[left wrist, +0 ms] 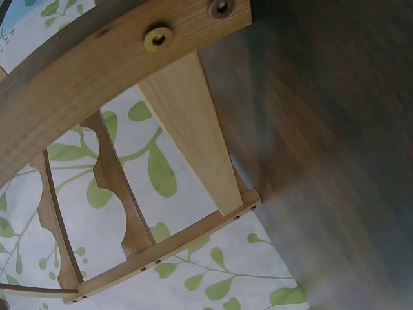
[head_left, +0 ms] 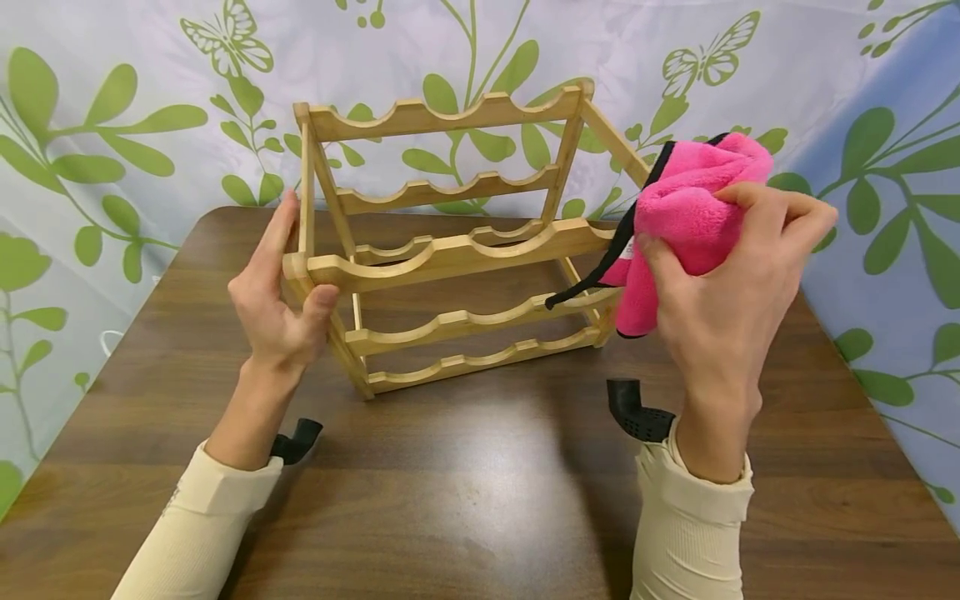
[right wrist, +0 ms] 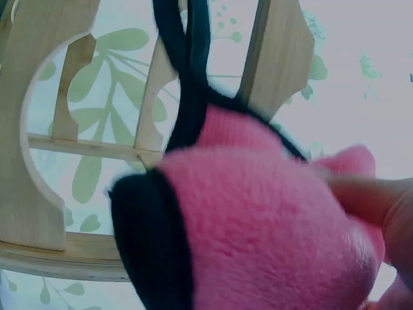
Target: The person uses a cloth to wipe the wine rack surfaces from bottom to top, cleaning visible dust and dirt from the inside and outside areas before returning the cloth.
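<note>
Head view: left grip holds wooden rack.

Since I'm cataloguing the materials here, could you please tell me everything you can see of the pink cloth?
The pink cloth is bright and looks soft and plush, with black edging and a small pale patch, perhaps a label. It is bunched in folds, pinched in the fingers of the right hand, above the table. A narrow black-edged corner trails across the right end of the wooden rack in the head view; whether they touch is unclear.
</note>
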Available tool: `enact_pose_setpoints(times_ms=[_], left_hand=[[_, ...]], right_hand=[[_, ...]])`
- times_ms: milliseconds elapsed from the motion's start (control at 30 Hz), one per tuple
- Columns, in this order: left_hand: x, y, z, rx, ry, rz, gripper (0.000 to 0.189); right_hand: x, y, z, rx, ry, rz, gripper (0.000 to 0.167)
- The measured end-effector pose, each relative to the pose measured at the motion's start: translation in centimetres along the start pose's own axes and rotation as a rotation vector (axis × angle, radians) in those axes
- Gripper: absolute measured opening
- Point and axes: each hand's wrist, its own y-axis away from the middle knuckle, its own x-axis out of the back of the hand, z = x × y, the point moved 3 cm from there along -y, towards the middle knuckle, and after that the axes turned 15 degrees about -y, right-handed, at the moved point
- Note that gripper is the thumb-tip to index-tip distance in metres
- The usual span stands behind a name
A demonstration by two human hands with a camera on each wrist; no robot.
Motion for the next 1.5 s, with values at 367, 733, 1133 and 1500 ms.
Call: enact_pose_setpoints(times_ms=[367, 733, 1133, 1500], left_hand=[[0.2, -0.4, -1.9, 0.065, 0.053, -0.13, 0.083], [0.0, 0.0, -2.7, 0.067, 0.054, -0.26, 0.093], [-0.1, 0.3, -2.7, 0.022, 0.025, -0.371, 0.091], [0.8, -0.7, -1.3, 0.077, -0.078, -0.191, 0.055]], right_hand=[[-0.6, 0.9, -3.3, 0.177, -0.33, 0.224, 0.038], [-4.6, 5.4, -7.7, 0.431, -0.519, 0.124, 0.038], [-9.6, 9.7, -8.3, 0.821, -0.327, -0.227, 0.036], [-12.3, 11.2, -6.8, 0.888, -0.034, -0.341, 0.03]])
